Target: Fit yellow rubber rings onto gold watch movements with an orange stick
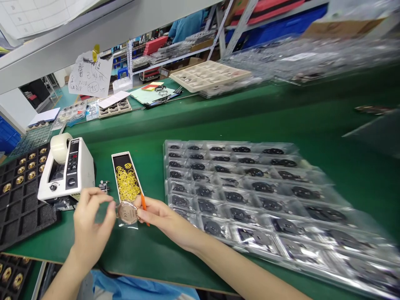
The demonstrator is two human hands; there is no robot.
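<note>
Watch (127, 213) sits pinched in my right hand (160, 214). It lies just right of my left hand (90, 225), whose grip I can't tell.

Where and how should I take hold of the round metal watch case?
Probably by the left edge of the round metal watch case, coming from the left with the left hand: its flat, marked face is turned to the camera, and the right hand holds the opposite edge, beside an orange stick.

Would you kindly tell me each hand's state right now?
Left hand: curled beside the watch case; grip unclear.
Right hand: closed, holding the watch case and an orange tool.
</note>
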